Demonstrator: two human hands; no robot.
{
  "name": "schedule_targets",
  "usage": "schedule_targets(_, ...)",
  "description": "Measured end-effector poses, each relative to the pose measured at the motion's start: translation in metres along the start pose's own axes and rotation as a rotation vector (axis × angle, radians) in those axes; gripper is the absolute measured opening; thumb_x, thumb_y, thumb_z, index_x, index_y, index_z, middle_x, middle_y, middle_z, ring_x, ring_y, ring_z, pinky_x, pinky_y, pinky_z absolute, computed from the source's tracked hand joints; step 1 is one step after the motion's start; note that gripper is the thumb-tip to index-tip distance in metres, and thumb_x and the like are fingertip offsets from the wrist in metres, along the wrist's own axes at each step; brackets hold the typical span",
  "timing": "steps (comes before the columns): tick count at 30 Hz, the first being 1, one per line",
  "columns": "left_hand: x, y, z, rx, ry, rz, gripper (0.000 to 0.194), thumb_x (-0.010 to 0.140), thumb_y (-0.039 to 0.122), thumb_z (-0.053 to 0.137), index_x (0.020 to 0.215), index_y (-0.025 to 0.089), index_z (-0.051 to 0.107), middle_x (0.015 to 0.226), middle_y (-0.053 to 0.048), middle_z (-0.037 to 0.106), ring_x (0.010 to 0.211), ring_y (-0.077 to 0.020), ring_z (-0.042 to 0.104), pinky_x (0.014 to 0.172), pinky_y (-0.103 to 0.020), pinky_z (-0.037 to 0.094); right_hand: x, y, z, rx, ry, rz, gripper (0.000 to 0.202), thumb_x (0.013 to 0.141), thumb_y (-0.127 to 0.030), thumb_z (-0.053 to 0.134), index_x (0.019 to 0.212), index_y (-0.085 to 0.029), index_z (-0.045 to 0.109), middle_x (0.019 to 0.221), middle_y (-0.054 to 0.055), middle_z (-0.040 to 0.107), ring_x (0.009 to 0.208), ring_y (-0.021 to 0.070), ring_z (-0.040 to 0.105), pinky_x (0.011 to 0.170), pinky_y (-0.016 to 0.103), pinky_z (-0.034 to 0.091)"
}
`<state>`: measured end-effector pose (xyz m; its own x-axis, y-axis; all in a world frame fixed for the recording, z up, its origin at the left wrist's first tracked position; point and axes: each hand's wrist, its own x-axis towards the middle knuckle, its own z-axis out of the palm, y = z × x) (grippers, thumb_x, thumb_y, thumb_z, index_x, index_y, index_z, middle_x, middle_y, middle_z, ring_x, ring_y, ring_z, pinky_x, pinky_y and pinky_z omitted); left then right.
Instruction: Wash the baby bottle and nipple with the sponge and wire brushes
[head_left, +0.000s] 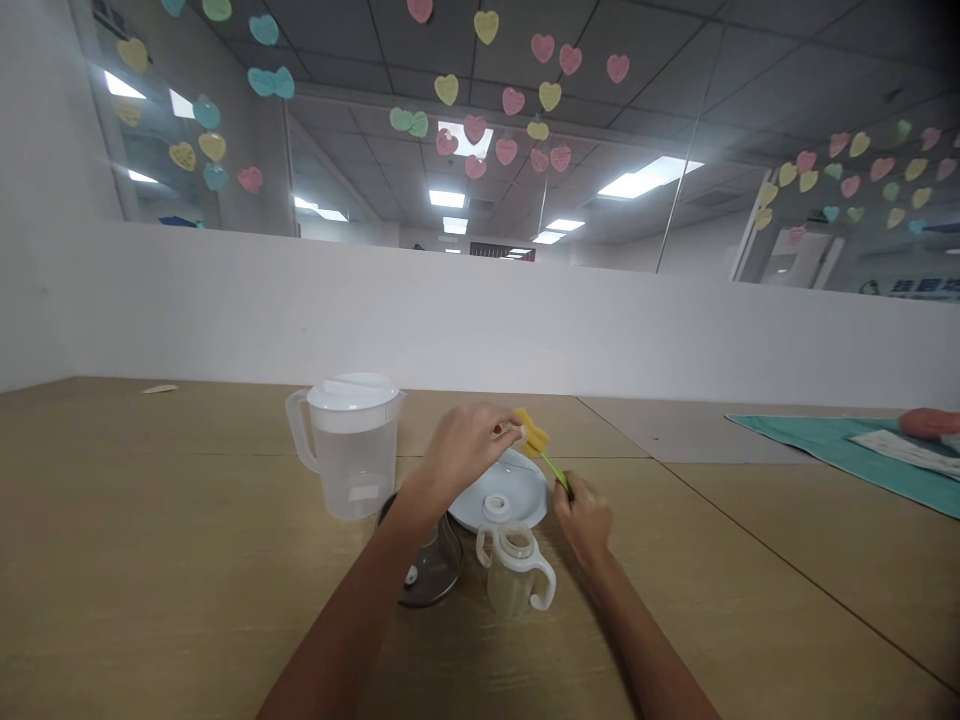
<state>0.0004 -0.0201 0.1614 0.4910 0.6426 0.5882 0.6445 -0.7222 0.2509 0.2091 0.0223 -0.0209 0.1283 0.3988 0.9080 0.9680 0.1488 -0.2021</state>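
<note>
My left hand [474, 445] is closed on a small white part [517, 434], mostly covered by the fingers, above a white plate [480, 497]. Against that part is the yellow sponge head of a brush [533, 436]. My right hand [583, 515] grips the brush's green handle. A small white ring-shaped piece [496, 508] lies on the plate. In front of the plate stands a clear two-handled cup [513, 575] without a lid. Partly behind my left forearm is a dark, see-through round lid or bowl [439, 570].
A clear pitcher [356, 460] with a white lid and handle stands left of the plate. At the far right lies a teal cloth [817, 445] with a white cloth and a pinkish object on it. A white wall [450, 320] rises behind the table.
</note>
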Motion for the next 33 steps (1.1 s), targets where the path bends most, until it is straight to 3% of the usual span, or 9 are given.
schedule_targets(3, 0.0, 0.002, 0.002, 0.037, -0.028, -0.008, 0.021, 0.084, 0.031, 0.051, 0.094, 0.023, 0.068, 0.1, 0.001, 0.069, 0.09, -0.0144, 0.062, 0.077, -0.023, 0.045, 0.0, -0.003, -0.002, 0.02, -0.018, -0.051, 0.025, 0.081, -0.018, 0.038, 0.062, -0.017, 0.054, 0.054, 0.001, 0.053, 0.053, 0.0126, 0.045, 0.052, 0.023, 0.026)
schedule_targets(9, 0.003, -0.01, 0.016, 0.14, -0.149, 0.056, 0.02, 0.081, 0.017, 0.052, 0.093, 0.021, 0.068, 0.099, -0.002, 0.069, 0.091, -0.0163, 0.061, 0.081, -0.026, 0.044, -0.002, -0.002, -0.003, 0.117, 0.11, -0.174, 0.021, 0.08, -0.015, 0.042, 0.077, -0.015, 0.062, 0.06, 0.003, 0.059, 0.057, 0.0132, 0.051, 0.057, 0.023, 0.035)
schedule_targets(13, 0.002, -0.01, 0.014, -0.022, -0.11, 0.077, 0.021, 0.08, 0.012, 0.052, 0.089, 0.021, 0.069, 0.101, 0.0, 0.069, 0.095, -0.0143, 0.06, 0.085, -0.023, 0.043, -0.002, 0.0, -0.001, 0.112, 0.091, -0.135, 0.022, 0.079, -0.015, 0.04, 0.075, -0.015, 0.062, 0.061, 0.003, 0.061, 0.057, 0.0133, 0.052, 0.056, 0.023, 0.035)
schedule_targets(18, 0.0, -0.006, 0.011, -0.155, -0.107, 0.105, 0.027, 0.078, 0.009, 0.048, 0.091, 0.02, 0.068, 0.094, 0.001, 0.07, 0.082, -0.0113, 0.062, 0.075, -0.02, 0.045, -0.003, 0.0, -0.001, 0.08, 0.069, -0.129, 0.024, 0.079, -0.016, 0.04, 0.068, -0.016, 0.062, 0.057, 0.003, 0.059, 0.054, 0.0128, 0.05, 0.054, 0.023, 0.033)
schedule_targets(23, 0.001, -0.009, 0.014, 0.091, -0.099, -0.007, 0.023, 0.079, 0.015, 0.049, 0.091, 0.019, 0.067, 0.095, -0.003, 0.069, 0.086, -0.0165, 0.061, 0.076, -0.025, 0.044, -0.006, -0.001, 0.0, 0.119, 0.071, -0.157, 0.023, 0.078, -0.016, 0.042, 0.069, -0.016, 0.063, 0.059, 0.004, 0.06, 0.056, 0.013, 0.051, 0.056, 0.023, 0.035)
schedule_targets(29, -0.001, 0.0, 0.0, 0.18, -0.109, -0.098, 0.025, 0.086, 0.032, 0.045, 0.09, 0.019, 0.066, 0.091, -0.005, 0.069, 0.081, -0.0165, 0.061, 0.069, -0.024, 0.043, -0.004, 0.0, 0.002, 0.077, -0.006, -0.077, 0.025, 0.076, -0.016, 0.04, 0.067, -0.016, 0.063, 0.058, 0.004, 0.06, 0.055, 0.0137, 0.05, 0.053, 0.023, 0.034)
schedule_targets(33, -0.001, -0.001, -0.002, 0.372, -0.08, -0.232, 0.027, 0.086, 0.035, 0.044, 0.088, 0.018, 0.066, 0.086, -0.007, 0.068, 0.082, -0.0186, 0.062, 0.069, -0.025, 0.042, -0.003, 0.001, 0.001, 0.131, 0.063, -0.102, 0.024, 0.076, -0.016, 0.041, 0.067, -0.016, 0.064, 0.059, 0.004, 0.06, 0.056, 0.0132, 0.051, 0.056, 0.022, 0.036)
